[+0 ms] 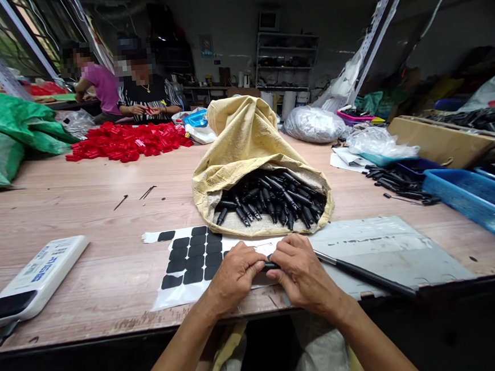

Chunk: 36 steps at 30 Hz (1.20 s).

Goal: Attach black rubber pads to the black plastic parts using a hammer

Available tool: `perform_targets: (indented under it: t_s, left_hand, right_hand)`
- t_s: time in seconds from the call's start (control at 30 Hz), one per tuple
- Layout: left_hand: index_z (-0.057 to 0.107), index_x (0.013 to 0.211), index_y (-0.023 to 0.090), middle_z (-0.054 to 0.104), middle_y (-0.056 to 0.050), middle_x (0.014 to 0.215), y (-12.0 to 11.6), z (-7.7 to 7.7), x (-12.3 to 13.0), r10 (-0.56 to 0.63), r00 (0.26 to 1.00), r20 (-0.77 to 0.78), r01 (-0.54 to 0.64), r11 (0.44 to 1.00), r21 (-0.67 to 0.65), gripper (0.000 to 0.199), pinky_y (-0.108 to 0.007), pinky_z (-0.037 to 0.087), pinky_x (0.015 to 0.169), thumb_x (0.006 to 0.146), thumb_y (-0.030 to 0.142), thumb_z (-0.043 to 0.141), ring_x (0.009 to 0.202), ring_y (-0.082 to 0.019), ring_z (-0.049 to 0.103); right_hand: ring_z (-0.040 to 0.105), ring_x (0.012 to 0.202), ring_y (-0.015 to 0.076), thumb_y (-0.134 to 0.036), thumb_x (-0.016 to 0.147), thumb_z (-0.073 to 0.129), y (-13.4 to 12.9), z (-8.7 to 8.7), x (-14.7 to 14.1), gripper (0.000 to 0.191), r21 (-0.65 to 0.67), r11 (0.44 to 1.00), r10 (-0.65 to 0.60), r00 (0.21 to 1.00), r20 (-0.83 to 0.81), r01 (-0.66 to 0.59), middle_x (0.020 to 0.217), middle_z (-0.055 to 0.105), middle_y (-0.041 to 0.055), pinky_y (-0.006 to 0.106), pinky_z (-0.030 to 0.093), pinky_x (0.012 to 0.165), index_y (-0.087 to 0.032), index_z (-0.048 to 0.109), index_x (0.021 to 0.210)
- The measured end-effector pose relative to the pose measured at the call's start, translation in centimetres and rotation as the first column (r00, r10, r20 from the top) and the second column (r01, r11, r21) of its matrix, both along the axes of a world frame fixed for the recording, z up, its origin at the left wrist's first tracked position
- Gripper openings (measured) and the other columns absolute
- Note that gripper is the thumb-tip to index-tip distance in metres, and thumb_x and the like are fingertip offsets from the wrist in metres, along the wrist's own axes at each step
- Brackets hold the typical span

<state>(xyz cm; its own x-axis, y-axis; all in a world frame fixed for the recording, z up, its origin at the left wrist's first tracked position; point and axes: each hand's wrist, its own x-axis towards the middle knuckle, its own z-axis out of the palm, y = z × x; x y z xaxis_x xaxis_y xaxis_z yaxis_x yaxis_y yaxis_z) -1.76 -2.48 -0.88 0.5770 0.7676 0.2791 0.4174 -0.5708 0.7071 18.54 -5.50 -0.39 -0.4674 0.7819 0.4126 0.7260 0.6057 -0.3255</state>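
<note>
My left hand (pixel 237 271) and my right hand (pixel 300 267) meet at the front of the table, both closed. Their fingers pinch a short black tubular piece (pixel 271 265) from either end; most of it is covered. A rod with a black handle (pixel 372 277) lies slantwise at my right hand, its metal end passing behind the fingers, and I cannot tell whether they touch. Just beyond my hands, a yellow sack (pixel 246 171) lies with its mouth towards me, showing many black tubular pieces (pixel 280 200). Beside my left hand is a white sheet with black rounded-square stickers (pixel 195 257).
A grey board (pixel 389 248) lies right of my hands, a white device with a cable (pixel 44 276) at left. Blue baskets (pixel 474 199) and loose black parts stand right. Red parts (pixel 128 140) are heaped farther back, near two people and a green sack (pixel 10 135).
</note>
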Motion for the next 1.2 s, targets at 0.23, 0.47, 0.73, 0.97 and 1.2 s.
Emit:
perform_targets:
  t_s: [0.23, 0.47, 0.73, 0.97, 1.2]
  left_hand:
    - [0.074, 0.095, 0.018, 0.068, -0.004, 0.085, -0.1, 0.1, 0.0, 0.000, 1.000, 0.009, 0.000, 1.000, -0.011, 0.029, -0.033, 0.039, 0.080, 0.101, 0.026, 0.046, 0.086, -0.020, 0.054]
    - [0.073, 0.101, 0.021, 0.071, -0.003, 0.094, -0.3, 0.6, -0.1, 0.009, 0.997, 0.073, -0.006, 0.999, -0.039, 0.016, -0.034, 0.041, 0.088, 0.095, 0.021, 0.058, 0.094, -0.020, 0.057]
    - [0.069, 0.100, 0.023, 0.069, -0.004, 0.092, -7.1, 0.9, 1.1, -0.267, 0.943, -0.200, 0.271, 0.963, -0.009, 0.011, -0.028, 0.045, 0.067, 0.091, 0.023, 0.063, 0.082, -0.018, 0.063]
    - [0.069, 0.099, 0.016, 0.071, -0.015, 0.091, -10.2, -7.9, 4.3, -0.227, 0.668, -0.709, 0.196, 0.972, -0.126, 0.019, -0.031, 0.043, 0.059, 0.088, 0.010, 0.054, 0.075, -0.028, 0.070]
    - [0.075, 0.094, 0.020, 0.076, -0.011, 0.091, -9.9, -4.3, 4.7, -0.312, 0.725, -0.614, 0.130, 0.938, -0.322, 0.016, -0.031, 0.043, 0.060, 0.080, 0.026, 0.070, 0.077, -0.029, 0.071]
  right_hand:
    - [0.046, 0.092, 0.0212, -0.027, 0.093, 0.059, -0.3, 0.3, -0.4, 0.014, 0.032, 0.999, -0.029, 1.000, -0.011, 0.029, 0.083, 0.059, 0.0023, 0.041, 0.035, 0.092, -0.020, 0.057, 0.081]
    - [0.052, 0.105, 0.0246, -0.042, 0.090, 0.066, -0.8, 0.5, 4.4, 0.028, 0.109, 0.960, -0.253, 0.966, -0.051, 0.257, 0.107, 0.063, 0.0058, 0.040, 0.040, 0.093, -0.025, 0.063, 0.112]
    - [0.055, 0.092, 0.0235, -0.031, 0.093, 0.059, -1.3, -2.4, 7.9, 0.014, 0.172, 0.876, -0.466, 0.882, 0.070, 0.450, 0.095, 0.063, 0.0059, 0.036, 0.043, 0.083, -0.023, 0.065, 0.102]
    - [0.055, 0.091, 0.0233, -0.029, 0.093, 0.058, -1.4, -2.2, 7.4, 0.013, 0.189, 0.877, -0.458, 0.887, 0.057, 0.441, 0.092, 0.063, 0.0059, 0.036, 0.042, 0.082, -0.023, 0.066, 0.101]
    - [0.055, 0.092, 0.0236, -0.030, 0.095, 0.057, -1.5, -2.4, 7.5, 0.014, 0.176, 0.879, -0.460, 0.886, 0.065, 0.444, 0.093, 0.063, 0.0060, 0.037, 0.042, 0.083, -0.022, 0.066, 0.102]
